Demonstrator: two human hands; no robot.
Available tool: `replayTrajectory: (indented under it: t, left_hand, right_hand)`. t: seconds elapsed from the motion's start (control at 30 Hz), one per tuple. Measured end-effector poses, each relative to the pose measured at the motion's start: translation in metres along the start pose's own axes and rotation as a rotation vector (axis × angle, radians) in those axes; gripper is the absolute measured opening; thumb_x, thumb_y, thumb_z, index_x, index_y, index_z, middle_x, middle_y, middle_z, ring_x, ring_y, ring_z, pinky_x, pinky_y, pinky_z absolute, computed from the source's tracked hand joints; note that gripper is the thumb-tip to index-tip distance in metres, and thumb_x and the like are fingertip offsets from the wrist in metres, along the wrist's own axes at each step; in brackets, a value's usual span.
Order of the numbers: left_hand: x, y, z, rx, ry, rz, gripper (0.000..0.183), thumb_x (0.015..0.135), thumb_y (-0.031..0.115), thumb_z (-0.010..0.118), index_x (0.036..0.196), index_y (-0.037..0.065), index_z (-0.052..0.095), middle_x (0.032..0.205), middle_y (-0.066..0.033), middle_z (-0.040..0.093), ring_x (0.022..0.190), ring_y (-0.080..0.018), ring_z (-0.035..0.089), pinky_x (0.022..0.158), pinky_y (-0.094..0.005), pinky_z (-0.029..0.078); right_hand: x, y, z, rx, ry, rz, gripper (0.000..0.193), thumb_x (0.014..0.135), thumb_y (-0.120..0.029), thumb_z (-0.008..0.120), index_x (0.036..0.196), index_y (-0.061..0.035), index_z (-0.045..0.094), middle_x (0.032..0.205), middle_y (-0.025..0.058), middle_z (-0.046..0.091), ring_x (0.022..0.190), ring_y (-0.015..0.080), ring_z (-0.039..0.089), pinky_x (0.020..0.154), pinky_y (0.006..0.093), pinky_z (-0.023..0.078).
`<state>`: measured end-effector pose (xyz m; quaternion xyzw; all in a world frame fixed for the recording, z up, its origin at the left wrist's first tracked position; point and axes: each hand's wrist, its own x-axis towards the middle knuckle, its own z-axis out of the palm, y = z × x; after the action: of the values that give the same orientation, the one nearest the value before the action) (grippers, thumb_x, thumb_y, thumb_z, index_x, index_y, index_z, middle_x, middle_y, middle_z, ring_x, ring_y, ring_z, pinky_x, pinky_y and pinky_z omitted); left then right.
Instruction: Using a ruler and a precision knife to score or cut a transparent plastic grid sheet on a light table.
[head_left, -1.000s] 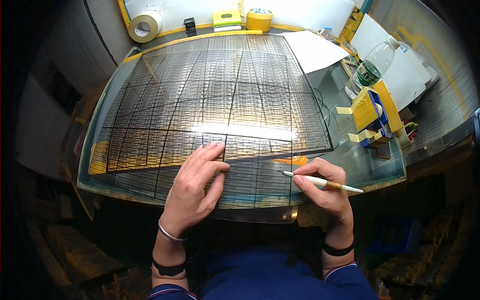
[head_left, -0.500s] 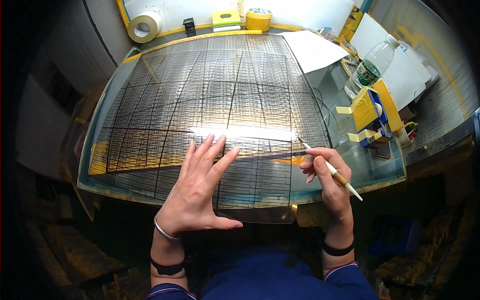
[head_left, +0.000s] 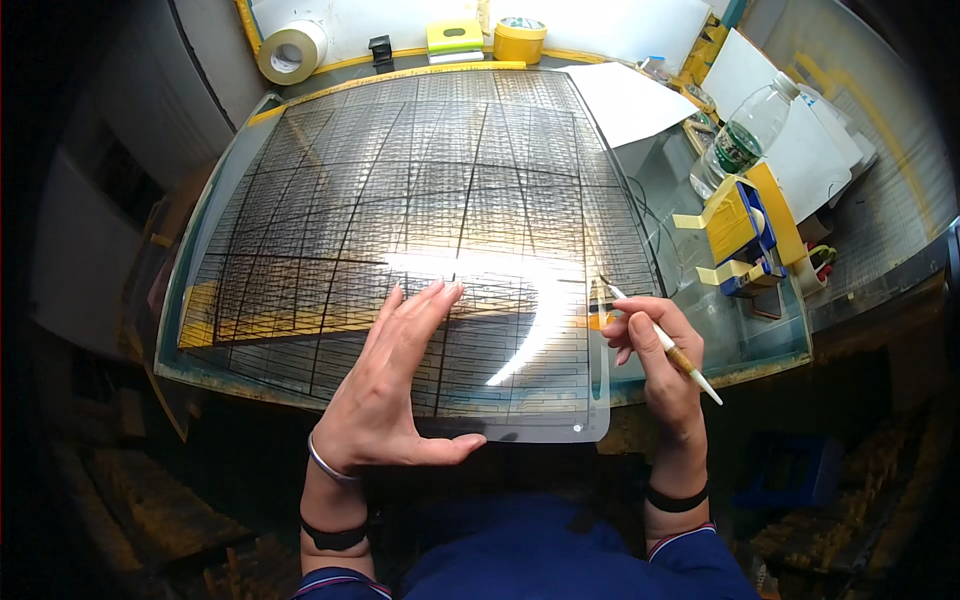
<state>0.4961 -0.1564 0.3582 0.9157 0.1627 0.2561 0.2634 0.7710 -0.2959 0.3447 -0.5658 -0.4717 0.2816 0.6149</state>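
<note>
1. Patterned film (head_left: 480, 225) is lying across the glass surface (head_left: 735, 335), its front edge overhanging the near rim. Black grid lines are running over clear plastic, and another lined sheet (head_left: 620, 215) is overlapping it, apparently from beneath.
2. The left hand (head_left: 375, 385) is spreading over the film's front part, fingers extended and thumb wide apart, lying near the front edge. I cannot tell how firmly it is pressing.
3. Right of that hand, a curved glare is crossing the film, suggesting it is bending slightly; its front-right corner is looking rounded and pale.
4. An orange piece (head_left: 597, 321) is showing near the film's right edge.
5. The right hand (head_left: 662, 350) is gripping a slim white tool (head_left: 682, 361) between thumb and fingers, dark tip pointing just beside the film's right edge. The step in hand is probably positioning film and tip together; the next move would be calling for a steady sheet and light control.
</note>
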Motion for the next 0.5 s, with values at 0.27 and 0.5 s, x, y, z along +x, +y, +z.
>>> replayTrajectory:
  t: [0.27, 0.5]
  left_hand:
    - [-0.0012, 0.0001, -0.0010, -0.041, 0.019, 0.019, 0.126, 0.057, 0.040, 0.090, 0.159, 0.002, 0.027, 0.157, -0.0205, 0.045, 0.148, -0.0348, 0.041, 0.126, -0.0572, 0.016]
    - [-0.0007, 0.0020, -0.0018, -0.040, 0.016, 0.021, 0.124, 0.058, 0.038, 0.090, 0.159, 0.002, 0.028, 0.157, -0.0204, 0.045, 0.149, -0.0349, 0.040, 0.126, -0.0563, 0.017]
  right_hand:
    - [0.0003, 0.0004, 0.0000, 0.077, 0.115, 0.022, 0.031, 0.111, -0.025, 0.048, 0.122, 0.0014, 0.060, 0.097, 0.0148, 0.075, 0.076, 0.0134, 0.069, 0.066, 0.0251, 0.055]
    - [0.0011, 0.0001, 0.0021, 0.018, 0.128, -0.026, 0.027, 0.111, -0.022, 0.049, 0.119, 0.0006, 0.061, 0.094, 0.0136, 0.074, 0.075, 0.0128, 0.068, 0.065, 0.0238, 0.054]
